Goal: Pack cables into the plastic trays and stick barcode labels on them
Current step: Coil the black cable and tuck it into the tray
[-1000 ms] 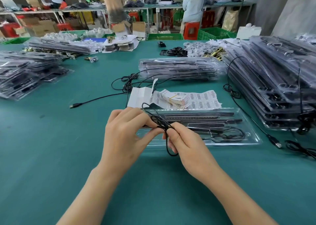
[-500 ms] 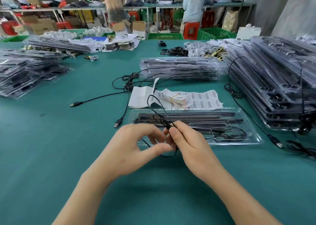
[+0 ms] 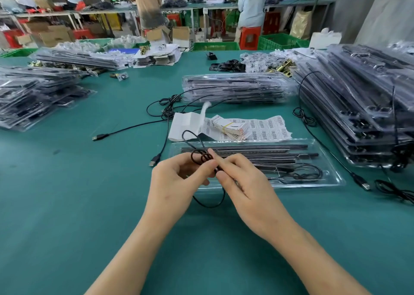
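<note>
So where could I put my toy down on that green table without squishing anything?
Best is the bare green table left of the left hand, between the left tray stack and the near edge. It is crowded behind the open tray, with label sheets and loose cables, and on the right, where tall tray stacks stand.

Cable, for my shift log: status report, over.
Left hand, right hand pinch black cable, looped. Held at near edge of clear tray, not yet in. Nothing blocking.

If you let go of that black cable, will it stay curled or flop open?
Probably floppy: the cable sags in a loop below the left hand and right hand. Likely springy: loose cables nearby lie in wide curves. Seems light, pinched by fingertips.
</note>
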Action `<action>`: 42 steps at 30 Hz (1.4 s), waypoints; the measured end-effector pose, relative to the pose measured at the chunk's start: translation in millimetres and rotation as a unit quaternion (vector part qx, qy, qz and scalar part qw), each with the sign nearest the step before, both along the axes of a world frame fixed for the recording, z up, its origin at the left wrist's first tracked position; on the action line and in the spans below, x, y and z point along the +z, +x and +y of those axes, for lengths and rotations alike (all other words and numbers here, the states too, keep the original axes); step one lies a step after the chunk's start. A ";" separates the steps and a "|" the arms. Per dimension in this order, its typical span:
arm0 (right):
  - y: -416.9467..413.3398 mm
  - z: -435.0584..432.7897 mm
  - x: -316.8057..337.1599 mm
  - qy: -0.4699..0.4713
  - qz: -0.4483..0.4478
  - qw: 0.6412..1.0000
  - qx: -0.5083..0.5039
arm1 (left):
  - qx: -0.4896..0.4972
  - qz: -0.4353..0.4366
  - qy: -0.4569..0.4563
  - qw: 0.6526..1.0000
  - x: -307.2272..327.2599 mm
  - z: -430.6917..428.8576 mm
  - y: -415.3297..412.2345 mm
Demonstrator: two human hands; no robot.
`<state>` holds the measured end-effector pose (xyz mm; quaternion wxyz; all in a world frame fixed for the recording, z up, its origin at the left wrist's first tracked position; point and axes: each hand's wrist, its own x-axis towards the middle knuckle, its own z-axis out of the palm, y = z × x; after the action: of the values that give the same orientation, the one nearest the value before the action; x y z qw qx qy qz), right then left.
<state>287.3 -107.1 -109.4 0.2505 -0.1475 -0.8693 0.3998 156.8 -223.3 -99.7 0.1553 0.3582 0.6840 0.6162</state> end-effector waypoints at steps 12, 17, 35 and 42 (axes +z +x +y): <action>9.4 5.4 6.1 -0.133 -0.001 0.991 0.015 | 0.085 -0.175 0.177 0.965 9.8 -13.2 -37.4; 10.3 3.8 4.5 -0.135 -0.017 0.990 0.037 | 0.047 -0.221 0.238 0.945 11.4 -10.6 -38.2; 7.4 -4.3 11.8 -0.216 0.004 0.968 0.129 | -0.050 0.180 0.123 0.975 21.6 -9.2 -0.6; -0.9 -9.8 6.0 -0.163 -0.004 0.982 0.096 | -0.011 0.280 0.158 0.947 23.8 -5.9 15.3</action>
<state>286.4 -116.9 -103.4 0.1800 -0.1035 -0.8034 0.5581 172.1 -229.1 -75.9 -0.0945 0.5439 0.5896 0.5896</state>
